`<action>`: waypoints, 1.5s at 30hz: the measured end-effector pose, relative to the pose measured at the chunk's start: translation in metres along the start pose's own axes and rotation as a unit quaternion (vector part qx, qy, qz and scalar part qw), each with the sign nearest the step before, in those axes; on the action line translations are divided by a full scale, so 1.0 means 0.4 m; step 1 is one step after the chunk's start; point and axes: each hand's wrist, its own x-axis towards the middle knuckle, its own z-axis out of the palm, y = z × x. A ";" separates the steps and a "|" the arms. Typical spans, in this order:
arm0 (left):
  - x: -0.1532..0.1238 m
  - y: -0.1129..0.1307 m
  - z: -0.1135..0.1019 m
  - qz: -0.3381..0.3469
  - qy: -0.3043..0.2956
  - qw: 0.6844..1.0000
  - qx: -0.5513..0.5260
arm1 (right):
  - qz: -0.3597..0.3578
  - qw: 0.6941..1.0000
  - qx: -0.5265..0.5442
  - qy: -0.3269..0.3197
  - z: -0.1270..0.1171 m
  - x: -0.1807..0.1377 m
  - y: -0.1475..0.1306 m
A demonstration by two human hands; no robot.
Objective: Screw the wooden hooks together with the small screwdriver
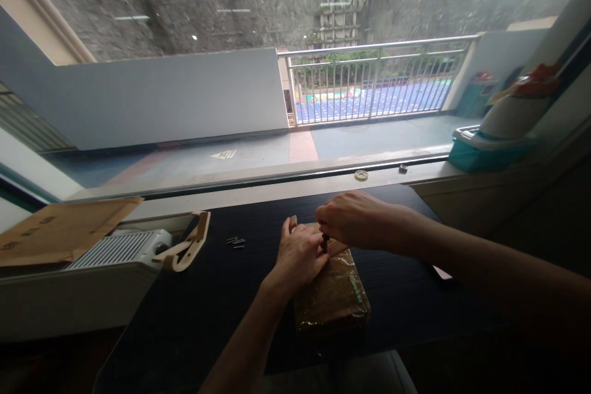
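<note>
Left hand down on a flat wooden piece at the middle of the dark table, fingers bent over its top; no telling whether closed around it or only pressing on it. Right hand just above and touching the left, fingertips pinched shut on a small dark peg, held upright over the wooden piece. Under the wooden piece and nearer the body, a brown packet in clear wrap, lying flat, its far end covered by the left hand. Left of the hands, a few small screws loose on the table, well apart from the packet. Further left, a curved wooden part at the table's edge, leaning against a white radiator. On top of the radiator, a sheet of cardboard. On the window sill beyond the hands, a small roll of tape and, just right of it, a tiny dark bit, too small to make out. At far right on the sill, a teal box. By the right forearm, a pale slip on the table.
</note>
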 end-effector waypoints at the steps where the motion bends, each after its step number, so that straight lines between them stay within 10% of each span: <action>1: 0.000 0.000 0.000 0.000 0.000 1.000 -0.002 | 0.005 1.000 0.002 -0.001 -0.003 -0.002 0.000; 45: -0.004 -0.005 0.006 0.006 0.014 1.000 -0.004 | 0.025 1.000 0.010 0.004 -0.009 -0.010 0.000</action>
